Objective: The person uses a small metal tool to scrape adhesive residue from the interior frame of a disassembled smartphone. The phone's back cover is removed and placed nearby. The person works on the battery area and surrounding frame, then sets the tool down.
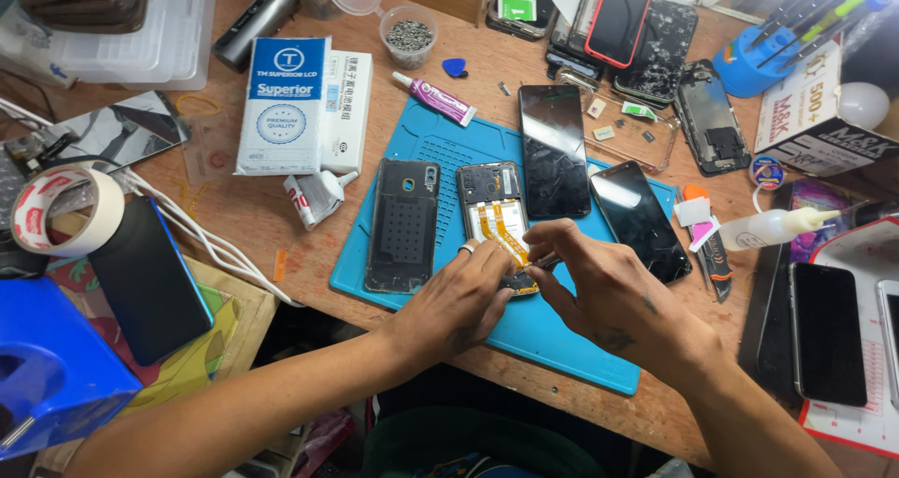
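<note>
An opened phone [490, 205] with orange flex cables lies on a blue work mat [562, 338]. My left hand [459, 300] rests on the phone's lower end, a ring on one finger, steadying it. My right hand [599, 286] pinches a thin metal tool [546, 262] at the phone's lower right edge, where the fingertips of both hands meet. A black back cover [405, 225] lies just left of the phone. To its right lie a dark screen panel [553, 150] and a second black phone [640, 219].
White boxes [302, 103], a glue tube [436, 98], a tape roll [66, 209] and a black phone [150, 279] sit on the left. A squeeze bottle [773, 226], an orange knife [707, 244], several broken phones [655, 38] and a blue tool holder [749, 66] crowd the right and back.
</note>
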